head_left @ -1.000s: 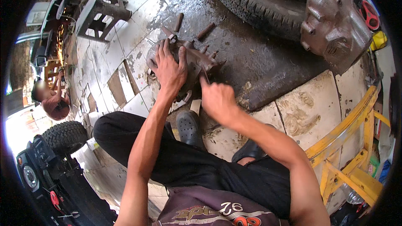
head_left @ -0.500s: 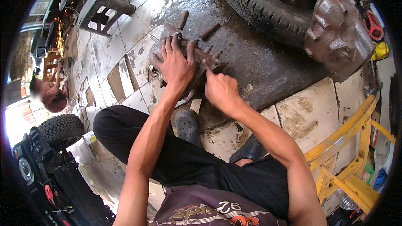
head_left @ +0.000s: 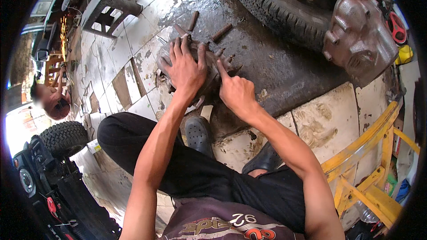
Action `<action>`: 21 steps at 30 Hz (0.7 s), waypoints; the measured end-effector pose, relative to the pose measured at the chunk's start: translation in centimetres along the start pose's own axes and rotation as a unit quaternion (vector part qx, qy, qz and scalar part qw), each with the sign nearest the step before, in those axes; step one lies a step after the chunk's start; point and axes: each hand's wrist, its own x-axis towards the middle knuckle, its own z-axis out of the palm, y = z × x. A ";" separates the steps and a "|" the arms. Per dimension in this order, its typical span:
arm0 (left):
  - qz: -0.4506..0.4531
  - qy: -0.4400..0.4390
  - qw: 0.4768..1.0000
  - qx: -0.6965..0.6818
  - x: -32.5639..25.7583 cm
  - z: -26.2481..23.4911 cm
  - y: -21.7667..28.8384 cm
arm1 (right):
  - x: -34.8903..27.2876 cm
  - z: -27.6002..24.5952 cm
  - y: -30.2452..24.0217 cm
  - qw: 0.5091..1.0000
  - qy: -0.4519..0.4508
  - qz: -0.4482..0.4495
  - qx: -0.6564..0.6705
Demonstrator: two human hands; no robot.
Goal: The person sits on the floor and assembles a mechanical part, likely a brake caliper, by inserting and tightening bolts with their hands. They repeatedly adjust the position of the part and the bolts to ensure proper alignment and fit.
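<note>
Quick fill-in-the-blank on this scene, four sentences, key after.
1. The ____ hand rests palm down on the metal part.
2. The right hand points with its ____ finger.
3. The frame at lower right is mostly ____ in colour.
4. The tire at the top is to the ____ of the stool.

Missing: left; index; yellow; right.

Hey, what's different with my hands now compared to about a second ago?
Your right hand has moved forward, away from you, along the dark, grimy metal casting, and its index finger now points out straight across it; whether that hand holds anything is unclear. Your left hand stayed spread on the casting, and the grey plastic stool stayed put.
</note>
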 end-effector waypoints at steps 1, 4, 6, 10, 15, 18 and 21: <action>-0.008 -0.009 1.000 0.003 -0.2 -0.1 0.2 | -0.8 0.2 -0.3 0.999 -0.030 -0.004 -0.021; -0.009 -0.008 1.000 0.019 0.1 0.3 -0.5 | -2.9 -0.4 -2.4 0.994 -0.105 0.008 -0.043; -0.007 0.002 1.000 0.022 -0.1 0.2 -0.4 | -1.4 -0.8 -1.1 0.998 -0.064 0.009 -0.009; -0.013 -0.014 1.000 0.022 0.0 -0.2 0.4 | -1.4 -0.7 -1.2 0.994 -0.100 0.018 0.028; -0.002 0.003 1.000 0.013 -0.1 -0.2 0.1 | 0.2 -1.6 -0.4 0.998 -0.055 0.016 0.012; -0.003 -0.003 1.000 -0.008 0.0 -0.2 0.1 | -1.5 -0.8 -1.1 0.990 -0.133 -0.028 -0.044; 0.005 0.000 1.000 0.013 -0.2 -0.3 0.0 | -1.9 -0.3 -0.9 0.995 -0.058 -0.024 -0.080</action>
